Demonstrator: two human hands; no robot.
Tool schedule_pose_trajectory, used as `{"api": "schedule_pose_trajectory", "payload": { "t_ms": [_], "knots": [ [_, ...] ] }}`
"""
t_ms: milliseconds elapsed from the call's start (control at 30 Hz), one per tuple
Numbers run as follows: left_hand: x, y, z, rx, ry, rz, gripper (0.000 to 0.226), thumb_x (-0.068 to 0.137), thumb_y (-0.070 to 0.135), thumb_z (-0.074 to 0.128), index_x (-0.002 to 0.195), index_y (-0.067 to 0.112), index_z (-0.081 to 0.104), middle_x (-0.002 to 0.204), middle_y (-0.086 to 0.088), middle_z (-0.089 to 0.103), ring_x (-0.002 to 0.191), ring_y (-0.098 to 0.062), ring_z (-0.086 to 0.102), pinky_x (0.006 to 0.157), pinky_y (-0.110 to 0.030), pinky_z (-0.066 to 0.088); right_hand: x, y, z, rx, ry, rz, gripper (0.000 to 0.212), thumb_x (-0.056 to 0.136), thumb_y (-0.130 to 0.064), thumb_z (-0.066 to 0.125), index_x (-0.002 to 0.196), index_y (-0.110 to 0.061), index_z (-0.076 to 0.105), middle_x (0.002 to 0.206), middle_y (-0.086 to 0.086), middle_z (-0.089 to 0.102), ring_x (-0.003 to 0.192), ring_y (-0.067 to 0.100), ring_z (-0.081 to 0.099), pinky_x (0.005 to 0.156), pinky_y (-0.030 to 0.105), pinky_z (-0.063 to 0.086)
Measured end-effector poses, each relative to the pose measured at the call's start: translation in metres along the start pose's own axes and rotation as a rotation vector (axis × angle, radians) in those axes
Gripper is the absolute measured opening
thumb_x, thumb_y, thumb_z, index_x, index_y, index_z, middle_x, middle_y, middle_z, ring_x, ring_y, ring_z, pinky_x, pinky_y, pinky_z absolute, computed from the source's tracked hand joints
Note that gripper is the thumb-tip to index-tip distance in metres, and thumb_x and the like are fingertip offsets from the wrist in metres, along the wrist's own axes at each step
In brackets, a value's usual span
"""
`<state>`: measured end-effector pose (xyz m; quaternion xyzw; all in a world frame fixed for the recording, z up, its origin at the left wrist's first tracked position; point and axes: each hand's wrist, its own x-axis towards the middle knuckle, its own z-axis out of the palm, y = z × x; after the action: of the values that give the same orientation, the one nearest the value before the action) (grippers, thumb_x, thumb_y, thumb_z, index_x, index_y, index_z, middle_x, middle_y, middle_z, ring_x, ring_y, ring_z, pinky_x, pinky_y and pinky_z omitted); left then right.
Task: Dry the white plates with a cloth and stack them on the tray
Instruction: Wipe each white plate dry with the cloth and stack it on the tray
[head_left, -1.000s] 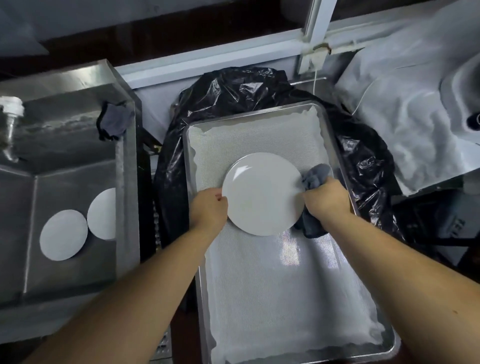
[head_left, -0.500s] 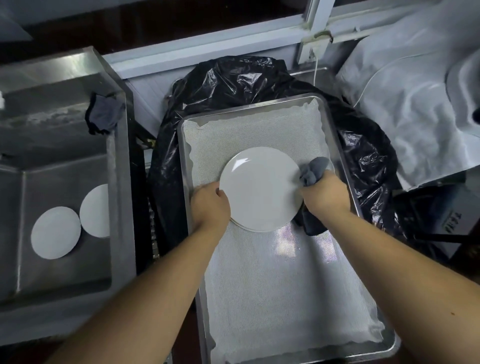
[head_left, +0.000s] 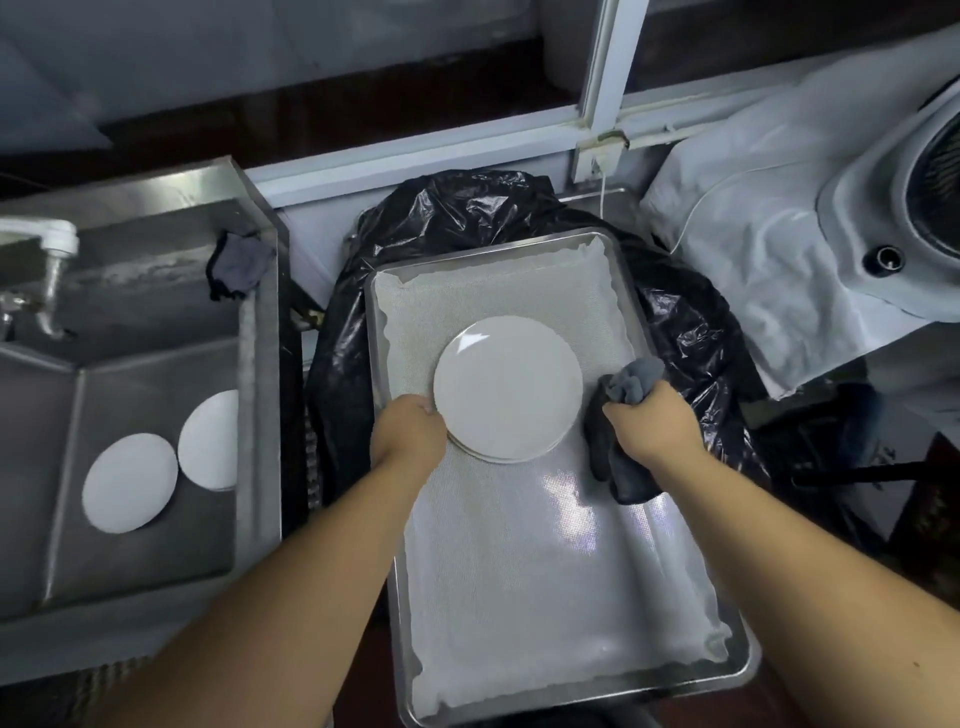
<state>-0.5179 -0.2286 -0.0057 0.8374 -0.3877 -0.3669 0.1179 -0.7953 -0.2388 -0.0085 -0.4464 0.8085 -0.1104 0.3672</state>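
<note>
A white plate (head_left: 506, 387) lies on top of another plate on the lined metal tray (head_left: 748, 670); the lower plate's rim shows at the front edge. My left hand (head_left: 410, 431) holds the top plate's left edge, fingers curled at the rim. Just right of the plates, my right hand (head_left: 652, 423) grips a bunched dark grey cloth (head_left: 621, 467), clear of the plates. Two more white plates, one (head_left: 130, 480) to the left and one (head_left: 210, 441) beside it, lie in the steel sink (head_left: 254, 374).
A white textured liner (head_left: 545, 571) covers the tray, which sits on a black plastic bag (head_left: 467, 213). A second dark cloth (head_left: 236, 265) hangs on the sink's back right corner near a tap (head_left: 52, 260). White sheeting (head_left: 769, 249) covers equipment at the right.
The plate came down onto the other plate on the tray. My right hand with the cloth pulled away from the plate's right edge. The left hand stayed on the left rim.
</note>
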Motion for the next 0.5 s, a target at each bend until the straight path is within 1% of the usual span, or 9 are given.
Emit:
{"api": "schedule_pose_trajectory", "payload": {
  "t_ms": [33,100,133,167,233,300,367,433,500],
  "knots": [
    [-0.013,-0.003,-0.004,0.015,-0.013,0.007,0.019,0.097,0.014,0.051,0.096,0.017,0.070,0.086,0.001,0.065,0.071,-0.021,0.060,0.065,-0.029,0.054,-0.007,0.002,-0.003,-0.005,-0.014,-0.014,0.018,0.091,-0.023,0.063,0.087,-0.006,0.061,0.082,0.011,0.066,0.083,0.034,0.063,0.062,0.034,0.040],
    [-0.040,-0.012,-0.011,0.060,-0.035,0.035,0.032,0.101,0.023,0.053,0.130,0.023,0.067,0.115,0.003,0.069,0.091,-0.022,0.067,0.082,-0.037,0.061,-0.023,0.002,-0.009,-0.028,-0.046,-0.063,0.016,0.091,-0.022,0.063,0.084,-0.009,0.058,0.081,0.009,0.064,0.082,0.034,0.061,0.058,0.033,0.038],
    [-0.053,-0.016,-0.014,0.088,-0.043,0.050,0.039,0.102,0.026,0.052,0.140,0.025,0.062,0.130,0.004,0.067,0.099,-0.023,0.068,0.085,-0.040,0.062,-0.031,0.001,-0.011,-0.050,-0.060,-0.094,0.015,0.091,-0.022,0.063,0.086,-0.009,0.057,0.082,0.009,0.064,0.082,0.033,0.060,0.059,0.034,0.037],
    [-0.066,-0.021,-0.019,0.114,-0.042,0.066,0.043,0.103,0.027,0.051,0.146,0.026,0.058,0.138,0.005,0.065,0.105,-0.023,0.067,0.087,-0.041,0.062,-0.040,-0.001,-0.013,-0.082,-0.074,-0.133,0.016,0.091,-0.023,0.063,0.091,-0.009,0.058,0.084,0.009,0.064,0.082,0.032,0.060,0.060,0.035,0.038],
    [-0.086,-0.032,-0.025,0.173,-0.042,0.111,0.046,0.104,0.029,0.050,0.151,0.028,0.054,0.144,0.005,0.062,0.110,-0.021,0.067,0.089,-0.040,0.061,-0.058,-0.006,-0.013,-0.168,-0.110,-0.219,0.014,0.091,-0.025,0.062,0.096,-0.013,0.057,0.084,0.008,0.063,0.081,0.032,0.058,0.065,0.035,0.040],
    [-0.102,-0.045,-0.030,0.241,-0.045,0.163,0.048,0.106,0.029,0.049,0.153,0.028,0.051,0.148,0.003,0.059,0.117,-0.020,0.064,0.092,-0.035,0.058,-0.076,-0.009,-0.011,-0.265,-0.169,-0.297,0.009,0.091,-0.026,0.060,0.091,-0.025,0.051,0.080,0.001,0.059,0.081,0.032,0.058,0.068,0.035,0.043],
    [-0.116,-0.059,-0.036,0.293,-0.052,0.200,0.048,0.107,0.028,0.049,0.155,0.026,0.050,0.153,0.001,0.055,0.125,-0.021,0.061,0.093,-0.033,0.055,-0.093,-0.012,-0.008,-0.377,-0.223,-0.383,0.011,0.093,-0.029,0.057,0.089,-0.028,0.047,0.083,-0.001,0.060,0.081,0.031,0.057,0.069,0.036,0.046],
    [-0.132,-0.075,-0.046,0.328,-0.054,0.210,0.042,0.106,0.028,0.049,0.148,0.025,0.056,0.145,-0.001,0.058,0.122,-0.023,0.061,0.092,-0.038,0.057,-0.114,-0.017,-0.004,-0.495,-0.249,-0.473,0.007,0.096,-0.034,0.052,0.094,-0.029,0.047,0.089,0.000,0.062,0.082,0.030,0.057,0.071,0.036,0.048],
    [-0.143,-0.092,-0.055,0.355,-0.057,0.229,0.033,0.105,0.031,0.050,0.134,0.024,0.063,0.131,-0.001,0.062,0.110,-0.021,0.062,0.088,-0.042,0.059,-0.134,-0.023,-0.001,-0.569,-0.261,-0.537,0.009,0.097,-0.037,0.047,0.089,-0.031,0.045,0.085,-0.003,0.059,0.079,0.027,0.058,0.068,0.036,0.048]
  ]
}}
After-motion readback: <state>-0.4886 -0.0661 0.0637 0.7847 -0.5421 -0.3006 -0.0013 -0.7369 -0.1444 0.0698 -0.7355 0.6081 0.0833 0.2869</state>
